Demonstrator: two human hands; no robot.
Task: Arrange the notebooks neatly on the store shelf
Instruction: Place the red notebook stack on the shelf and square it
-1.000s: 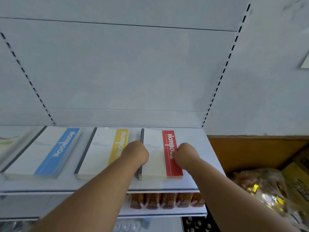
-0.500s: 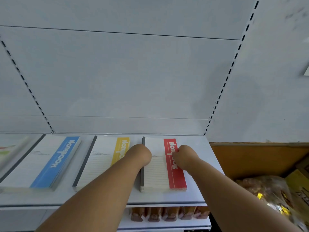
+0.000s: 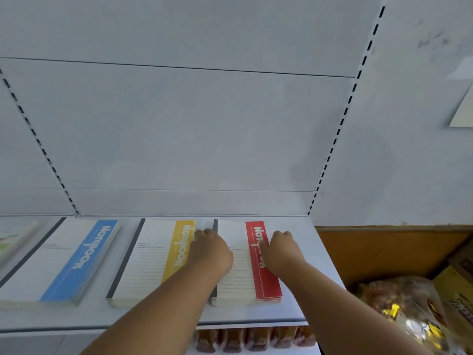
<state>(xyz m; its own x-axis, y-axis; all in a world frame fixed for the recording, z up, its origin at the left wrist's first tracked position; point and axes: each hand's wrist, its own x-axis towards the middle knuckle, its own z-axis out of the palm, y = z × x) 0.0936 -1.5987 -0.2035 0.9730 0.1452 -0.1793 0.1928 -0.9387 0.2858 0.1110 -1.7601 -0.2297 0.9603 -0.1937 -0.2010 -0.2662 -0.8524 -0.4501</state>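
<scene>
Both hands rest flat on the red-striped white notebook stack (image 3: 245,262) on the white metal shelf (image 3: 302,254), likely squaring it with the yellow-striped stack (image 3: 153,260). The left hand (image 3: 211,252) presses the spine edge and the right hand (image 3: 282,251) the red band; neither grip closes around anything.

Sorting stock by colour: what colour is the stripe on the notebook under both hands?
Red stripe, head view.

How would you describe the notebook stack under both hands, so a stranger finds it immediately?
Look at the white shelf below the bare back panel. Three notebook stacks lie flat in a row; take the rightmost, under the left hand and right hand. Its band is red, while its neighbours have yellow and blue.
</scene>
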